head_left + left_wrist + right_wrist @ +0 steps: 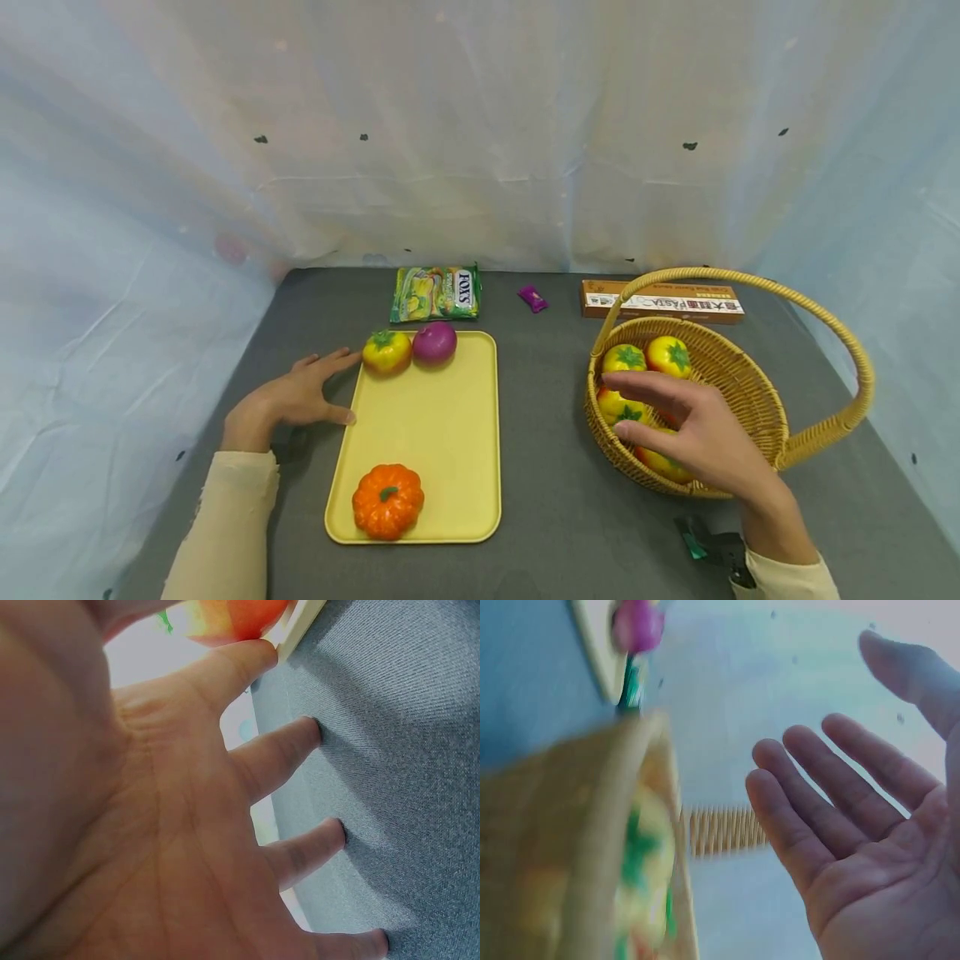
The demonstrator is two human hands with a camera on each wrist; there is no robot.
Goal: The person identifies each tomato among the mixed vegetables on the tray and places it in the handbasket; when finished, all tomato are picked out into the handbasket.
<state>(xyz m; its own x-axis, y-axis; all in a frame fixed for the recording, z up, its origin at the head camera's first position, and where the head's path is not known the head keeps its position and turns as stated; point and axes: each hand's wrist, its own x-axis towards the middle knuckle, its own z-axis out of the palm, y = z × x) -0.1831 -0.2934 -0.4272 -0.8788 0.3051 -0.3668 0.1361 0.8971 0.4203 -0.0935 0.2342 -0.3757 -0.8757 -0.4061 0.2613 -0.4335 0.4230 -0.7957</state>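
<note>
My left hand is at the left edge of the yellow tray, fingers spread and its thumb at the rim. In the left wrist view the fingertips are down on the grey cloth. On the tray lie a yellow-red persimmon-like fruit, a purple onion and an orange pumpkin. My right hand is over the near-left part of the wicker basket, with extended fingers and nothing held. Several more yellow-red fruits sit in the basket, partly hidden by this hand.
Behind the tray lies a green candy bag. A small purple wrapped candy and a brown pasta box are along the back. The basket's tall handle leans out to the right. Pale sheeting surrounds the table.
</note>
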